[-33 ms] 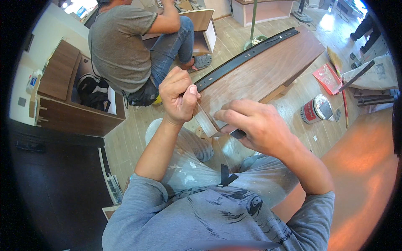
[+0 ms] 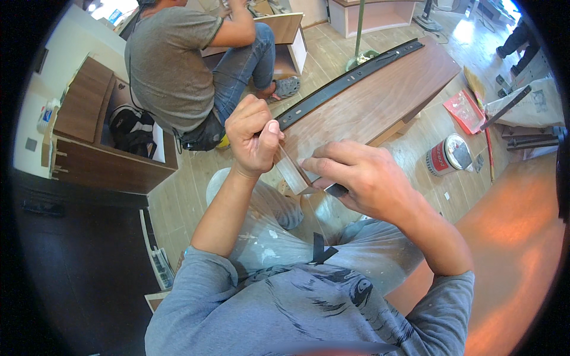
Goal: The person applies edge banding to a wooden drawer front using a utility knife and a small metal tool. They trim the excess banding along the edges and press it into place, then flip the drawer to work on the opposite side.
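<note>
A long wooden drawer-like box [image 2: 380, 98] lies in front of me, its near end close to my knees. Along its left edge runs a black metal drawer slide [image 2: 350, 78] with holes in it. My left hand [image 2: 254, 133] is closed in a fist round the slide's near end, at the box's near left corner. My right hand [image 2: 359, 178] rests at the box's near right corner, fingers bent and pinched together. A small dark piece [image 2: 337, 190] with a pale flat edge shows under those fingers; its kind is mostly hidden.
At the left a person [image 2: 172, 65] sits beside an open cabinet [image 2: 289, 44]. A brown cabinet [image 2: 107, 136] holds a black bag. On the right stand a paint can [image 2: 449, 155], a red dustpan [image 2: 464, 111], a broom [image 2: 475, 83] and a glossy orange-brown panel [image 2: 504, 237].
</note>
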Demonstrator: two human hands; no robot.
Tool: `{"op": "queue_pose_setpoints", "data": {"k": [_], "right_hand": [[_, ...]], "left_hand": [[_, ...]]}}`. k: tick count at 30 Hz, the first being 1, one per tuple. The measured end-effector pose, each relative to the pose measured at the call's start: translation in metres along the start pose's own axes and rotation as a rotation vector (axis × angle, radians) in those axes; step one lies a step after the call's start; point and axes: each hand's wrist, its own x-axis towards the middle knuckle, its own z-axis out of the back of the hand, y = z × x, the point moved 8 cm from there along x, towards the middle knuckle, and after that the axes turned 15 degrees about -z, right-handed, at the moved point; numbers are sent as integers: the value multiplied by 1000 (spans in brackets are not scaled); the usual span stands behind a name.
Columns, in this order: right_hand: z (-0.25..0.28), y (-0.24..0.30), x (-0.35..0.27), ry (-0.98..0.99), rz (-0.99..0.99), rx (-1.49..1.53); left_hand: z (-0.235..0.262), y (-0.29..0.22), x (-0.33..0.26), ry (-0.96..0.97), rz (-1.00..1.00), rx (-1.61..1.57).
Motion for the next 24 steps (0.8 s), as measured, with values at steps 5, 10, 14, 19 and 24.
{"op": "queue_pose_setpoints", "data": {"k": [5, 10, 14, 19, 24], "right_hand": [[2, 4, 5, -11, 62, -64], [-2, 12, 7, 80, 69, -188], [0, 10, 13, 194, 59, -202], [6, 0, 26, 304, -8, -20], [2, -15, 48, 397, -170, 131]], "left_hand": [[0, 3, 6, 8, -25, 20], [1, 2, 4, 41, 2, 24], [0, 2, 4, 51, -12, 37], [2, 2, 6, 38, -7, 28], [5, 1, 7, 36, -8, 34]]}}
